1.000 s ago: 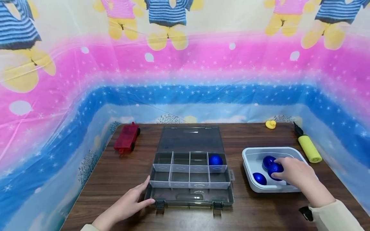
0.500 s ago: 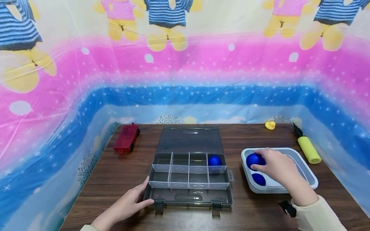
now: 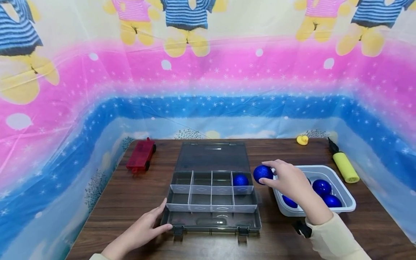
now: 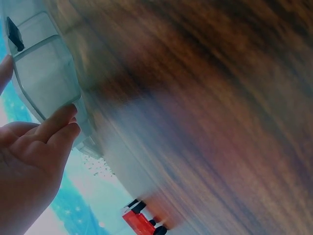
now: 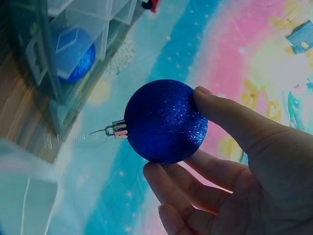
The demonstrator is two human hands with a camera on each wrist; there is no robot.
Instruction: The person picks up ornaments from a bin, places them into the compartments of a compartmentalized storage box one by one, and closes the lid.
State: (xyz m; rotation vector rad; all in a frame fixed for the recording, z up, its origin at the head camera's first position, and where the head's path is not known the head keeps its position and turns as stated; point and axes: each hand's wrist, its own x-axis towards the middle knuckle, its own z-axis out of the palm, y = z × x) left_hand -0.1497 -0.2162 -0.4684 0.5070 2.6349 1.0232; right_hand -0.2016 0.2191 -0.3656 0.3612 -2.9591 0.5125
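My right hand (image 3: 287,180) pinches a glittery blue Christmas bauble (image 5: 166,121) between thumb and fingers. The bauble's silver cap and wire loop show in the right wrist view. It hangs between the compartment box and the pale tub (image 3: 349,207). My left hand (image 3: 146,224) rests with extended fingers against the left side of the dark transparent compartment box (image 3: 211,218), whose lid (image 3: 212,157) lies open behind it. Another blue bauble (image 3: 241,180) sits in the box's back right compartment. Several more blue baubles (image 3: 321,187) lie in the tub, partly hidden by my right hand and arm.
A red toy cart (image 3: 141,156) stands at the back left of the wooden table (image 3: 110,206). At the back right are a yellow rubber duck (image 3: 302,140) and a yellow-green hand pump (image 3: 345,167). A printed cloth (image 3: 208,108) hangs behind the table.
My right hand has taken a bauble out of the tub and moved left with it, past the tub's left rim. My left hand has stayed at the compartment box.
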